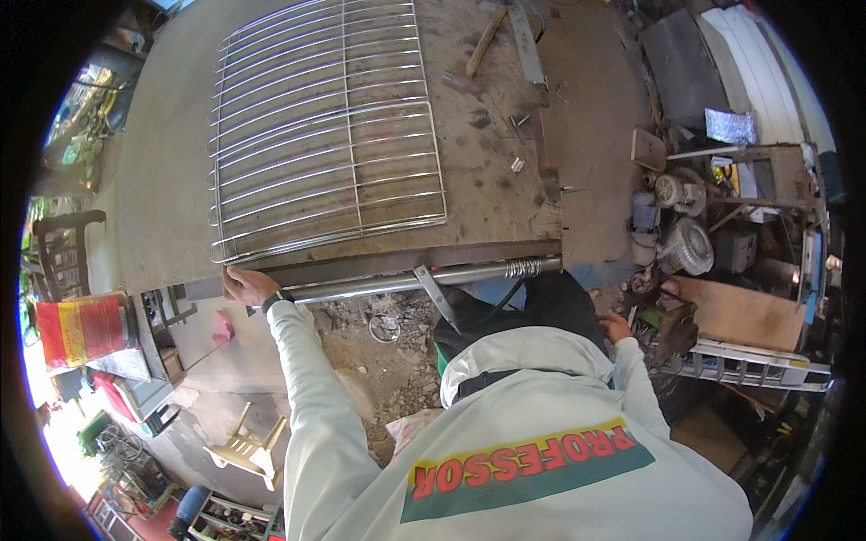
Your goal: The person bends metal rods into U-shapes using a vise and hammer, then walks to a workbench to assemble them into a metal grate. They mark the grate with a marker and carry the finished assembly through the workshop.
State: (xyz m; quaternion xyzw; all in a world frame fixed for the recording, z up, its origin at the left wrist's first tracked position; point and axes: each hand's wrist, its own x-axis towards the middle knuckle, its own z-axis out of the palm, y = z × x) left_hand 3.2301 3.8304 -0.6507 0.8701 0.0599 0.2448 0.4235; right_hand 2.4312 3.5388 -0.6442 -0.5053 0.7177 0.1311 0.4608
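Note:
My left hand (249, 288) rests at the front left corner of the workbench (492, 242), just below the corner of a shiny wire rack (347, 144). Its fingers reach toward the bench edge, partly stretched, and nothing shows held in them. The rack, made of many thin parallel rods, lies flat on the brown bench top. My right hand (617, 327) hangs low beside my body at the right, fingers apart, without a visible object. Along the bench's front edge runs a metal pipe (370, 286) with a coiled spring (523, 268) near its right end.
On the bench's far right lie a hammer-like wooden handle (487, 41) and a flat metal bar (526, 45). Motors (681, 191) and a ladder (740, 365) crowd the right side. A cream plastic chair (248, 446) stands at the lower left. Rubble (388, 361) covers ground under the pipe.

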